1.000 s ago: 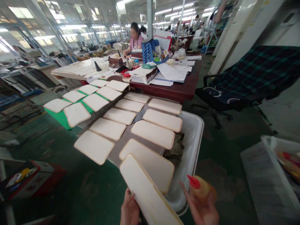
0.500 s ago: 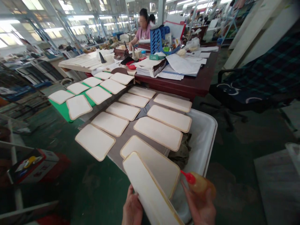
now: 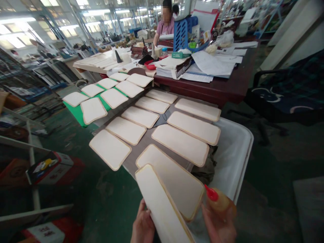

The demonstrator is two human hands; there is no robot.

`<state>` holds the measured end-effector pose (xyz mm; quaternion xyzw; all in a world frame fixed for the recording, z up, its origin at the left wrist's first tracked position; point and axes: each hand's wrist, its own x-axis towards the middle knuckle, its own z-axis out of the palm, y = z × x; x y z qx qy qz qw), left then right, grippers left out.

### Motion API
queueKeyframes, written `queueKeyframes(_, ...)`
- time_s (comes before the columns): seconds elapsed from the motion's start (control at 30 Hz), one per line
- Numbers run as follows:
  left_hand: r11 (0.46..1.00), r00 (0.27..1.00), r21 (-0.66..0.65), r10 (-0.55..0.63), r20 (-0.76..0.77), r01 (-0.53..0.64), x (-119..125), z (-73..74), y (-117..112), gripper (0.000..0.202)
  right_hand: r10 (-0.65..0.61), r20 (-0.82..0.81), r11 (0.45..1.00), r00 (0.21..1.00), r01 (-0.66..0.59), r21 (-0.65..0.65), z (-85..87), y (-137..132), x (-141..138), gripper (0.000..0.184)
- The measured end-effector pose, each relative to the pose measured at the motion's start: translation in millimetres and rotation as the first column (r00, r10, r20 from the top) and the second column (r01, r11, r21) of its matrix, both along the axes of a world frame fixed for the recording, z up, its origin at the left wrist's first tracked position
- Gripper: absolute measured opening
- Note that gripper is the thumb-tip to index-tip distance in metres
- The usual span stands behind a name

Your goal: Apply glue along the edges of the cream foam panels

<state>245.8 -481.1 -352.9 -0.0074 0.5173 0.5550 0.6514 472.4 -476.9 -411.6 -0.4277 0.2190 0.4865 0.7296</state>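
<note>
My left hand [image 3: 143, 222] grips the left edge of a long white panel [image 3: 158, 199] with a yellowish border, tilted toward me. In my right hand [image 3: 219, 224] is a squeeze bottle [image 3: 222, 204] of amber liquid, its red nozzle [image 3: 211, 193] pointing up and left. The nozzle tip is close to the right corner of a larger white panel [image 3: 174, 179], which lies partly beneath the held one. Whether the tip touches that corner I cannot tell. Beyond it, several similar panels with tan borders, such as this panel [image 3: 180, 143], lie in rows on a grey-brown board [image 3: 141, 145].
A white tub [image 3: 236, 152] stands under the board with dark cloth [image 3: 208, 168] in it. More panels lie on a green sheet [image 3: 76, 111] at left. Behind is a dark red table [image 3: 202, 88] with papers and a blue basket [image 3: 180, 35]. A person [image 3: 165, 25] sits beyond; a chair [image 3: 286, 98] is right.
The view has shifted, so the table and panels appear farther right and the background slightly higher. Both hands keep their holds on the panel and the bottle.
</note>
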Motion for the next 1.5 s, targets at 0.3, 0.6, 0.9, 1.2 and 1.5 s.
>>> queueKeyframes(0.3, 0.999, 0.998, 0.041, 0.007, 0.069, -0.01, 0, -1.3, 28, 0.043, 0.063, 0.038, 0.996, 0.997, -0.065, 0.054, -15.4, 15, -1, 0.051)
queueKeyframes(0.6, 0.996, 0.993, 0.027, 0.078, 0.088, -0.08, 8, 6.2, 42, 0.045, 0.117, 0.105, 0.988, 0.988, -0.127, 0.093, -4.2, 30, 0, 0.057)
queueKeyframes(0.9, 0.938, 0.942, -0.094, 0.33, -0.063, -0.334, -70, 4.5, -33, 0.034, 0.062, 0.137, 0.986, 0.989, -0.082, 0.144, 20.3, 19, 14, 0.064)
queueKeyframes(1.2, 0.882, 0.919, -0.278, 0.331, -0.213, -0.382, -82, 20.0, -52, 0.024, -0.028, 0.148, 0.99, 0.989, 0.007, 0.138, 77.8, -3, 33, 0.049)
queueKeyframes(1.5, 0.984, 0.974, -0.176, -0.039, -0.223, -0.001, 10, 47.7, -17, 0.044, -0.335, 0.07, 0.941, 0.94, 0.33, 0.072, 141.4, -67, 87, 0.035)
